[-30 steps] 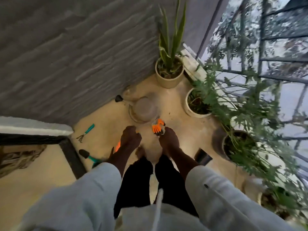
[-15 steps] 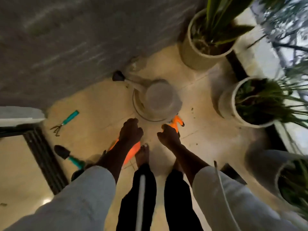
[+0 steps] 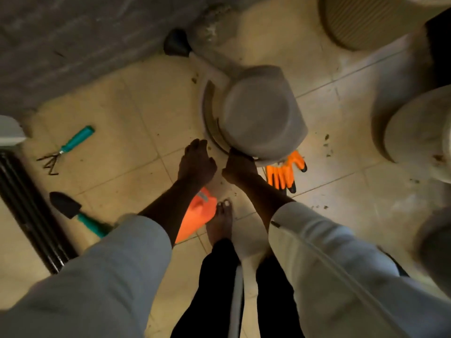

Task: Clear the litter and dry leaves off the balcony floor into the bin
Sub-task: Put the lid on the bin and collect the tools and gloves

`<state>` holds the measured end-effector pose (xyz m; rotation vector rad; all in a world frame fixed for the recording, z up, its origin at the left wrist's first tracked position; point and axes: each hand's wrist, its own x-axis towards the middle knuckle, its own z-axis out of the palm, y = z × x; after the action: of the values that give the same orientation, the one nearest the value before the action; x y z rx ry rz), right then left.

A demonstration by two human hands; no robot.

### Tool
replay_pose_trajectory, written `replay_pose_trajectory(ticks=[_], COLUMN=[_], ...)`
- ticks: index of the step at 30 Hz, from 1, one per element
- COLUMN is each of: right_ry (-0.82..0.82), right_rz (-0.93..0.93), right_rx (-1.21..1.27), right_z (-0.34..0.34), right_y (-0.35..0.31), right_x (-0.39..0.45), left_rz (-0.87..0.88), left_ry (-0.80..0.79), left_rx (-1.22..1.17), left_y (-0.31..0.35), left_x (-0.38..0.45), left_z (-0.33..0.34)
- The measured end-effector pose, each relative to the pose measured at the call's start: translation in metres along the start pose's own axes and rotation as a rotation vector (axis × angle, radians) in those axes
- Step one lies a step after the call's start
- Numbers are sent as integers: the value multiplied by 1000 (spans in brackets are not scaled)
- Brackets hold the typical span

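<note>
Head view: right hand (image 3: 238, 165) grips the grey watering can (image 3: 261, 113); left hand (image 3: 196, 162) hangs loosely spread.

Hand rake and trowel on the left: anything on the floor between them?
Head view: nothing lies between the hand rake and the trowel, just bare beige floor tile with a grout line across it.

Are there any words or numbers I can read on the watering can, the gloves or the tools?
None: no words or numbers can be read anywhere.
Watering can: plain grey, no label showing.
Gloves: orange, no print visible.
Rake and trowel: plain handles, no writing.
Orange thing by the left hand: has a small pale patch, too blurred to read.
</note>
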<state>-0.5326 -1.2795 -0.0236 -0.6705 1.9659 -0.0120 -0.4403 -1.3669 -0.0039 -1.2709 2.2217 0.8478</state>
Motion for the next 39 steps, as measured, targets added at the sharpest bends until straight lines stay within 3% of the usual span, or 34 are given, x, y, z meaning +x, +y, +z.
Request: replay_pose_trajectory(ticks=[3, 8, 10, 16, 19, 25, 27, 31, 39], right_ry=[-24, 342, 415, 308, 355, 382, 379, 524, 672], right_rz=[-10, -11, 32, 145, 76, 161, 140, 38, -68], right_rx=[-84, -111, -56, 507, 870, 1251, 1353, 1540, 2017], right_z=[0, -37, -68, -160, -177, -194, -198, -201, -151], right_y=[4, -8, -14, -20, -25, -36, -34, -16, 47], right_x=[2, -26, -47, -135, -226, -391, -435, -522, -674], left_rz=[33, 50, 56, 83, 154, 287, 342, 394, 693], left_ry=[11, 182, 211, 198, 169, 110, 139, 199, 90], left_rx=[13, 20, 0, -71, -49, -7, -23, -116, 16], left_y=[-1, 4, 13, 68, 99, 148, 163, 206, 257], left_x=[-7, -26, -39, -87, -134, -255, -290, -366, -508], left_z=[-3, -41, -66, -148, -192, -251, -258, -273, -244])
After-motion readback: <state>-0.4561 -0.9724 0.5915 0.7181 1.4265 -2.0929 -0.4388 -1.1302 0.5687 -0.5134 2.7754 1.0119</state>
